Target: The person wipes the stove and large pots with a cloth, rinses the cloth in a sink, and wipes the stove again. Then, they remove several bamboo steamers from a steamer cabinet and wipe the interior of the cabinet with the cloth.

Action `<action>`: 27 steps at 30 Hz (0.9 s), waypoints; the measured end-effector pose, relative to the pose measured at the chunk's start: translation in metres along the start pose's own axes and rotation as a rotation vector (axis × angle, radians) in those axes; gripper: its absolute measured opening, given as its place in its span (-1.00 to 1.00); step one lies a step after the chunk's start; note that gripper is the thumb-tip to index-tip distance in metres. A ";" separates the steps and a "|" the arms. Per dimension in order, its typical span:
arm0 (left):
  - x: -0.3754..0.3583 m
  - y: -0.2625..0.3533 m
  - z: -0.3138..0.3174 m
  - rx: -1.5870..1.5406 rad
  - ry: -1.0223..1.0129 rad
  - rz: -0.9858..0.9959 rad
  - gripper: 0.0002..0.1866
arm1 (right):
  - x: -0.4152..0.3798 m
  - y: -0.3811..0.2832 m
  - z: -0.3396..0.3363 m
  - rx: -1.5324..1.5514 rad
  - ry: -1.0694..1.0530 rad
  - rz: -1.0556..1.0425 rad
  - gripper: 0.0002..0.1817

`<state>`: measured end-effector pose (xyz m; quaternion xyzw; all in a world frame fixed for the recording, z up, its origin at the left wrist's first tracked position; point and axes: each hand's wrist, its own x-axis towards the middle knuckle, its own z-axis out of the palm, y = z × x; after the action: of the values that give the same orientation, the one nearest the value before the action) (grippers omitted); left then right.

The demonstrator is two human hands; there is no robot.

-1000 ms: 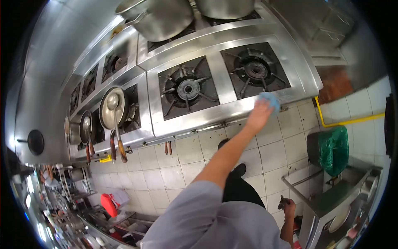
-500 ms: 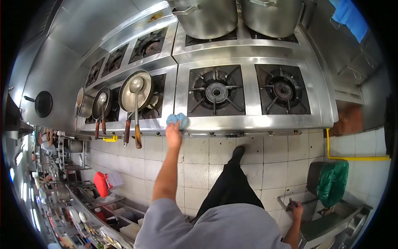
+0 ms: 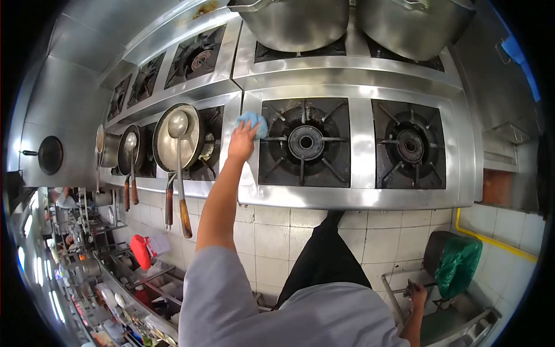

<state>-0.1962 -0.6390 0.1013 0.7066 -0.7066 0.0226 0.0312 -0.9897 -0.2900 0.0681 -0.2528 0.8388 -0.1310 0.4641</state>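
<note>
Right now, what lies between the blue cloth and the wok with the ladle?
Head view: only a bare steel strip of the stove separates the blue cloth from the wok.

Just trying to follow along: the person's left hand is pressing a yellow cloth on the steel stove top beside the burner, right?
Not quite: the cloth is blue, not yellow, as the head view shows. The left hand does press it on the steel stove top beside the burner.

We see our left hand (image 3: 241,141) on a cloth (image 3: 253,122) at the stove's (image 3: 358,199) left edge, beside the near-left burner (image 3: 305,141). A pan (image 3: 176,137) sits left; two pots (image 3: 295,20) stand behind.
</note>
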 end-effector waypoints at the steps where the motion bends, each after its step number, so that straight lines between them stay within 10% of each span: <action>1: 0.020 -0.007 0.002 -0.004 -0.007 -0.002 -0.39 | 0.007 -0.005 -0.005 -0.007 0.000 0.005 -0.92; 6: 0.116 -0.012 -0.005 -0.128 -0.069 -0.358 -0.52 | 0.021 -0.036 -0.023 0.108 0.055 0.023 -0.85; 16: 0.216 0.239 -0.005 -0.345 -0.081 0.142 -0.73 | 0.052 0.005 -0.005 0.016 0.084 -0.130 -0.80; 21: 0.199 0.322 0.024 -0.428 0.247 0.183 -0.58 | 0.041 0.010 -0.022 0.056 0.149 -0.202 -0.82; 27: 0.071 0.364 0.010 -0.394 0.190 0.103 -0.65 | 0.039 0.054 -0.028 0.082 0.119 -0.105 -0.83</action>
<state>-0.5602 -0.7101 0.1010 0.6445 -0.7263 -0.0478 0.2340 -1.0468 -0.2658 0.0309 -0.2690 0.8443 -0.2042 0.4161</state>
